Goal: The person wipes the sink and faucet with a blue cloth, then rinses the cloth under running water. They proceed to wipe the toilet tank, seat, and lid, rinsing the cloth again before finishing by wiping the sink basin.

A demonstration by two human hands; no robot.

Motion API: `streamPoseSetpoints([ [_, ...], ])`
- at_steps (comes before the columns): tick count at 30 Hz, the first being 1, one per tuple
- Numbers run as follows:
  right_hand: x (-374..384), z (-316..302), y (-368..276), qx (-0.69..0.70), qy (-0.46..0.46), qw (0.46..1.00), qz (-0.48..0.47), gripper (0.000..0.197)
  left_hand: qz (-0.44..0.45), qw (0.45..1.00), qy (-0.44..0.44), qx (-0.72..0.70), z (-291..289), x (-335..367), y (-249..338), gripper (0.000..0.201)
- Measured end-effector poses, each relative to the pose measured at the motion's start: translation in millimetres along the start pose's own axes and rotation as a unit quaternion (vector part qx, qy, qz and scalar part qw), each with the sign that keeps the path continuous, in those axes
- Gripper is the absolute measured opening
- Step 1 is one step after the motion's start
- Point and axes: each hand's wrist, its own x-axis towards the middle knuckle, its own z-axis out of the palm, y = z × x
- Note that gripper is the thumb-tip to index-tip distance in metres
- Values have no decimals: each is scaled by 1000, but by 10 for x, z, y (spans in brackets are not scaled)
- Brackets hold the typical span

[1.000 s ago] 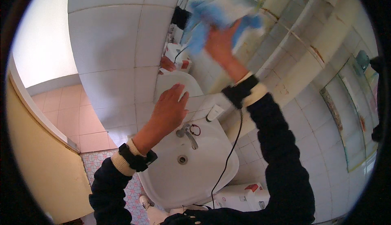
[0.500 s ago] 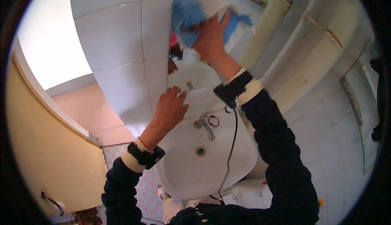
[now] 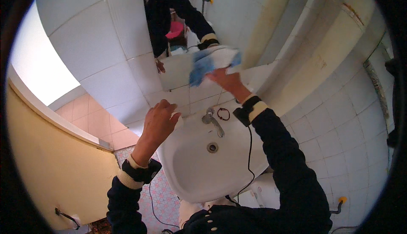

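My right hand grips a blue and white cloth at the lower part of the wall mirror. The cloth is blurred, and some of my fingers are hidden behind it. Over the left back corner of the white sink, my left hand hangs in the air with loosely bent, parted fingers and nothing in it. The mirror reflects my dark sleeve and a pink basin-like thing. Between my hands, a metal faucet stands at the back of the sink.
A dark beaded bracelet lies beside the faucet. Thick pale pipes run along the wall on the right. On the left are a yellowish door and a bright doorway. Black cables hang from both wrist straps.
The cloth in my right hand has come down from higher on the mirror to its lower edge. My left hand sits slightly lower and farther left. The view has shifted.
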Motion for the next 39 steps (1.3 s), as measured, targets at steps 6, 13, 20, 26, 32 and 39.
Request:
streamPoseSetpoints([
  [6, -98, -239, 1185, -58, -171, 877, 445, 41, -5, 1000, 23, 2, 12, 74, -51, 23],
  [13, 131, -319, 1377, 529, 243, 536, 611, 59, -39, 997, 45, -52, -55, 39, -136, 21],
  [20, 372, 50, 315, 648, 246, 459, 556, 61, -40, 991, 61, -109, -194, -6, -236, 21],
  [26, 796, 501, -436, 592, 183, 486, 617, 65, -3, 989, 76, -124, -450, -130, -255, 21],
  [32, 1128, 161, -1319, 742, 136, 390, 527, 66, 15, 986, 81, -146, -722, -329, -330, 20],
  [39, 1443, -312, -1829, 726, 115, 380, 562, 44, 34, 983, 78, -164, -876, -418, -557, 19],
])
